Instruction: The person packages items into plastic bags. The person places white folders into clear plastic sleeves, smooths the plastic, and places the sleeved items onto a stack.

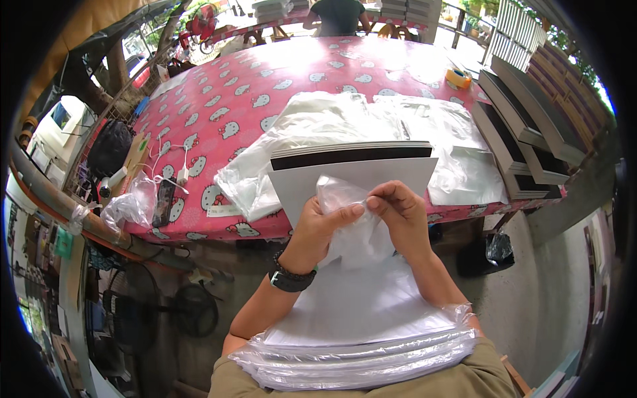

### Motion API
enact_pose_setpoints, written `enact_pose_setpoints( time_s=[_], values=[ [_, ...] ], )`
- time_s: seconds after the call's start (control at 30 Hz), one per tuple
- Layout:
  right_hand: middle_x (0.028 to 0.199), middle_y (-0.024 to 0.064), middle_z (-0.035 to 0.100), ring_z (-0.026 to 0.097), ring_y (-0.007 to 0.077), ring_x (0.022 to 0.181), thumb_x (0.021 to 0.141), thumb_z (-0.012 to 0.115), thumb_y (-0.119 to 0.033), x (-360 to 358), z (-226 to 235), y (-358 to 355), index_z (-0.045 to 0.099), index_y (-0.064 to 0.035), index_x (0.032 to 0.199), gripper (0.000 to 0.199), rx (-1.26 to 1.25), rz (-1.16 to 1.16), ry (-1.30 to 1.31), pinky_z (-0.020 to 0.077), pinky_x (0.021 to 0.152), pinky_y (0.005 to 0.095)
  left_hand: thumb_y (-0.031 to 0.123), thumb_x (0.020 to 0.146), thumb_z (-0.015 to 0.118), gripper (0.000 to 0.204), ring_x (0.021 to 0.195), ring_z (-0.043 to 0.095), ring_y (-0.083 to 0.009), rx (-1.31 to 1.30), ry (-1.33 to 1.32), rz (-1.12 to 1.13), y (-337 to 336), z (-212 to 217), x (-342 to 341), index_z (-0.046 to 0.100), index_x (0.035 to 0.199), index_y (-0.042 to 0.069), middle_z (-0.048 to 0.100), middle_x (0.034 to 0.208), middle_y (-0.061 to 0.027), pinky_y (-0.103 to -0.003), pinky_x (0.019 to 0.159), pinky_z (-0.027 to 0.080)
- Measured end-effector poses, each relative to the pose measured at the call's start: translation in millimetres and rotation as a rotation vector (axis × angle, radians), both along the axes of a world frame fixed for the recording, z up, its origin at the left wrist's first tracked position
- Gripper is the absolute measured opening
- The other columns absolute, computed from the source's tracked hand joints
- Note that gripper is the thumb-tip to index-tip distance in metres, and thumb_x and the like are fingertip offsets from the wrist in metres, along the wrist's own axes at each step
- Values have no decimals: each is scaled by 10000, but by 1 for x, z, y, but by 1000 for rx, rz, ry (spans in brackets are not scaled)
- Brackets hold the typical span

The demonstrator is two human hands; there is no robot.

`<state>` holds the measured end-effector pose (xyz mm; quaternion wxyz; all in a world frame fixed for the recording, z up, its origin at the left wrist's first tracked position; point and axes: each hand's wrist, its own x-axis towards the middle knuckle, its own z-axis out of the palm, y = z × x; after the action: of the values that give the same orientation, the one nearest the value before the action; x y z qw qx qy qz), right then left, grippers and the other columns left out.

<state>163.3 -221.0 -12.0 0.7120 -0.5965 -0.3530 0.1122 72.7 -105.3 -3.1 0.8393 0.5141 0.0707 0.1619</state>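
Note:
My left hand (311,233), with a dark band and beads at the wrist, pinches a crumpled clear plastic bag (358,244). From the other side, my right hand (406,219) grips the bag's edge between thumb and fingertips. Just behind both hands, a stack of white boards with a black layer (352,156) leans at the table's front edge. White sheets in clear plastic (352,355) rest across my lap below the hands. How far the bag reaches down over them is hard to make out.
A pink patterned cloth covers the table (199,119). Piled clear plastic bags (318,119) lie on it. Thick grey-and-black board stacks (524,142) stand at right, near a tape roll (458,78). White cables (162,162) lie at left. Another person (337,16) is at the far end.

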Motion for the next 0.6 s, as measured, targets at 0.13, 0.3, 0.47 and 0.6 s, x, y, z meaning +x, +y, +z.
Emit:
enact_pose_setpoints(
  time_s=[0.13,0.3,0.47,0.6],
  values=[
    [602,-10,512,425,43,566,810,571,-91,-2,-3,-3,544,1,750,113,-57,-20,-59,363,512,189,153,776,625,196,706,536,-66,-70,13,64,-3,-8,4,588,916,21,581,794,-9,-208,631,436],
    [571,17,511,411,60,517,816,566,-102,-2,-6,-3,536,1,746,128,-118,-46,-135,355,471,199,212,793,614,185,658,501,-45,6,-7,91,-3,-9,3,581,835,35,564,744,11,-194,596,413],
    [554,53,490,395,72,486,827,546,-93,-2,-1,1,512,5,738,137,-103,-140,-337,353,454,200,227,797,611,197,673,501,-39,-157,-141,-52,-5,-19,4,570,868,48,556,765,19,-191,598,412],
    [535,40,460,385,59,483,827,547,-90,1,2,-1,503,1,733,138,-135,-191,-350,343,440,203,216,795,610,227,693,498,-43,-196,-151,-130,-6,-14,0,552,930,42,547,800,13,-189,587,401]
  ],
)
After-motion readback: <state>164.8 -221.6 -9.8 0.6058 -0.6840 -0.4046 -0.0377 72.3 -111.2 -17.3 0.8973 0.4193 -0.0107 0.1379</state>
